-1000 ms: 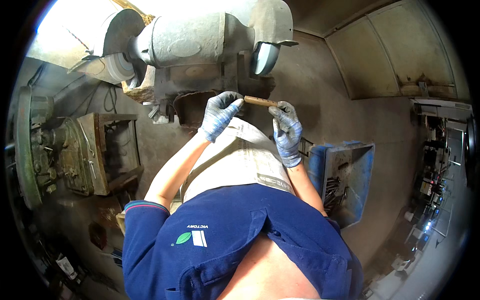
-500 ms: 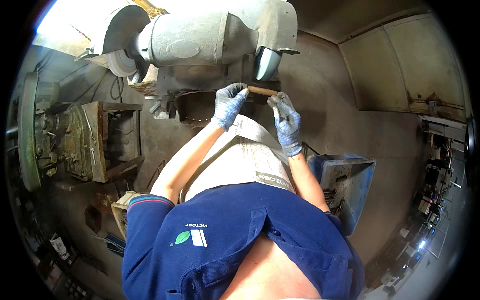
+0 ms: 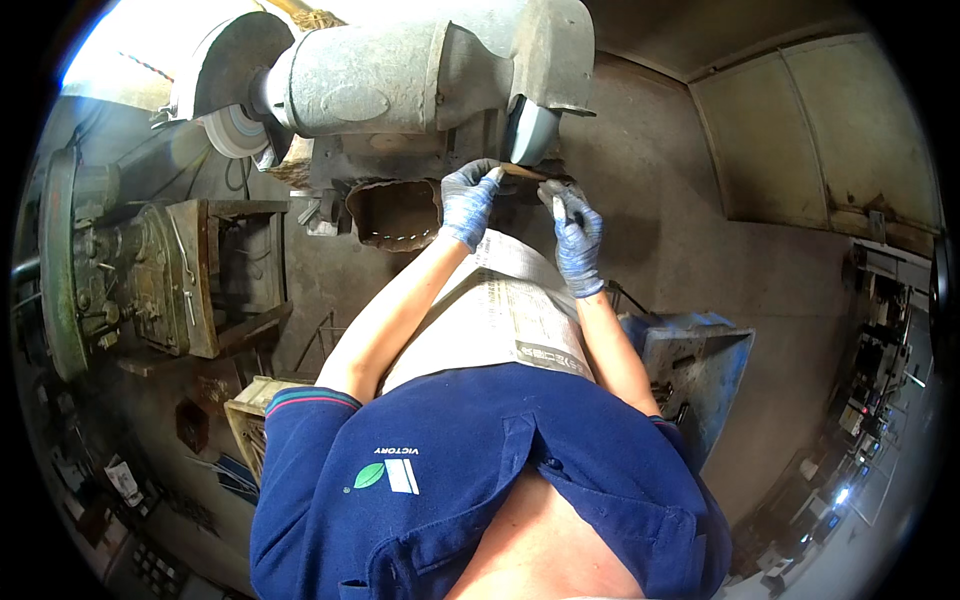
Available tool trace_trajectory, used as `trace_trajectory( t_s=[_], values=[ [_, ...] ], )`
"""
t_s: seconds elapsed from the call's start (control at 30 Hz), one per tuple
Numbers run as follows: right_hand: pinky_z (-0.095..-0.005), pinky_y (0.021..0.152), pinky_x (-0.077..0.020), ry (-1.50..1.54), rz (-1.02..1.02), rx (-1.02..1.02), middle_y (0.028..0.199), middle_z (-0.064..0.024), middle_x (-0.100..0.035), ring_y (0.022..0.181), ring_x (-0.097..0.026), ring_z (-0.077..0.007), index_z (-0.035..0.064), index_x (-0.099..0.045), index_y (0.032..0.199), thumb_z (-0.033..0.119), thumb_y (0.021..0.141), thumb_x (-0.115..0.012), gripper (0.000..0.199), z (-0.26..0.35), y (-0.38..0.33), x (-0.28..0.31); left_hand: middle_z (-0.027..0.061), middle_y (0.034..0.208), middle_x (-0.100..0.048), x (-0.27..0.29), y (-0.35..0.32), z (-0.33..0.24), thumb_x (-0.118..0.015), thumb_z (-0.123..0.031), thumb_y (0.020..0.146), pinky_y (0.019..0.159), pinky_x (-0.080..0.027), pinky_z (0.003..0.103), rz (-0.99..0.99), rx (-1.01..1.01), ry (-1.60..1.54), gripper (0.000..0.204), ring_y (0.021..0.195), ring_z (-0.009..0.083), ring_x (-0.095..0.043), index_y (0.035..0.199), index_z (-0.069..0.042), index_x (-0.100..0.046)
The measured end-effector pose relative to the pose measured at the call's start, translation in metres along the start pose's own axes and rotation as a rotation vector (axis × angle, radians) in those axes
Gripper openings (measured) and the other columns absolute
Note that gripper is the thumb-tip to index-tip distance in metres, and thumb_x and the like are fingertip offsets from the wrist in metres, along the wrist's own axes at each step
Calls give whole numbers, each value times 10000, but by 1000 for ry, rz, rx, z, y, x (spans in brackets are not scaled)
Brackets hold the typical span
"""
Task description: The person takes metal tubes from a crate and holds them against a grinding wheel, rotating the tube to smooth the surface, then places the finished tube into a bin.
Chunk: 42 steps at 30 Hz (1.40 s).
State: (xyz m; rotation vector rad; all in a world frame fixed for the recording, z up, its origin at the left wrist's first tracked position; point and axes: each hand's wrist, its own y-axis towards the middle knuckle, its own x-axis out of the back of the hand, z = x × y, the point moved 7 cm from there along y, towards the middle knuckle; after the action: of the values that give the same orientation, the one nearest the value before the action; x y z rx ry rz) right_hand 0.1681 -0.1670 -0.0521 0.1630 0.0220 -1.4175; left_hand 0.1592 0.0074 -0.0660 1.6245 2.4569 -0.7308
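Note:
A short, narrow brown bar point(image 3: 523, 172) spans the gap between my two gloved hands. My left hand point(image 3: 468, 205) pinches its left end between thumb and fingers. On the other end, my right hand point(image 3: 576, 237) is closed, with its fingertips around the bar's tip. Just beyond the bar is the pale grinding wheel point(image 3: 536, 134) of a grey bench grinder point(image 3: 365, 80). The bar lies at the wheel's lower edge; whether they touch I cannot tell. Both gloves are blue and white with dark grey fingertips.
A second grinding wheel point(image 3: 235, 130) is at the grinder's left end. Below the grinder hangs a rusty open container point(image 3: 395, 212). To my right stands a blue-grey bin point(image 3: 715, 390) with metal pieces, and a green machine point(image 3: 130, 270) is on the left. A pale apron point(image 3: 510, 300) covers my lap.
Both hands have moved slightly away from me, bringing the bar up to the wheel's lower edge. The bar now slants, its right end lower in view.

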Motion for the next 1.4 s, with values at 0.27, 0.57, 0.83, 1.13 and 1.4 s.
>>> trace_trajectory(
  t_s=[0.27, 0.57, 0.83, 1.13, 1.4],
  values=[
    [-372, 929, -471, -81, 95, -49, 1084, -131, -587, 994, -586, -218, -59, -596, 1048, 28, 904, -502, 192, -4, 9, -34, 56, 773, -649, 28, 8, -7, -578, -47, 858, 542, -485, 207, -52, 56, -47, 95, 653, 110, -622, 909, 7, -636],
    [-276, 788, -503, 5, -82, -111, 925, -98, -667, 852, -636, -157, -24, -653, 943, 37, 855, -592, 123, -14, 11, 9, 70, 777, -633, 0, 16, 13, -580, -13, 846, 623, -538, 264, 3, 48, -1, 97, 641, 130, -595, 882, 58, -636],
    [-330, 902, -480, -29, 51, -132, 1018, -138, -634, 951, -608, -206, -44, -608, 1050, 82, 904, -539, 205, -23, 12, -11, 69, 787, -658, 20, 19, 8, -604, -36, 839, 567, -503, 241, -42, 102, 28, 73, 627, 117, -595, 873, 17, -643],
    [-347, 957, -451, 139, 144, -159, 1140, -157, -565, 1043, -566, -223, -69, -578, 1094, 48, 902, -522, 232, -27, 14, -41, 97, 769, -656, 49, 21, 4, -569, -70, 872, 522, -528, 293, -9, 64, -23, 83, 614, 168, -632, 886, 4, -605],
    [-370, 903, -468, -470, 266, 450, 1102, -201, -585, 1076, -559, -332, -4, -595, 1110, 51, 715, -707, 414, 88, -36, -41, 95, 755, -641, 44, -51, -28, -610, -127, 860, 581, -524, 254, 173, 96, -192, 153, 620, 135, -616, 928, 8, -584]
  ],
)
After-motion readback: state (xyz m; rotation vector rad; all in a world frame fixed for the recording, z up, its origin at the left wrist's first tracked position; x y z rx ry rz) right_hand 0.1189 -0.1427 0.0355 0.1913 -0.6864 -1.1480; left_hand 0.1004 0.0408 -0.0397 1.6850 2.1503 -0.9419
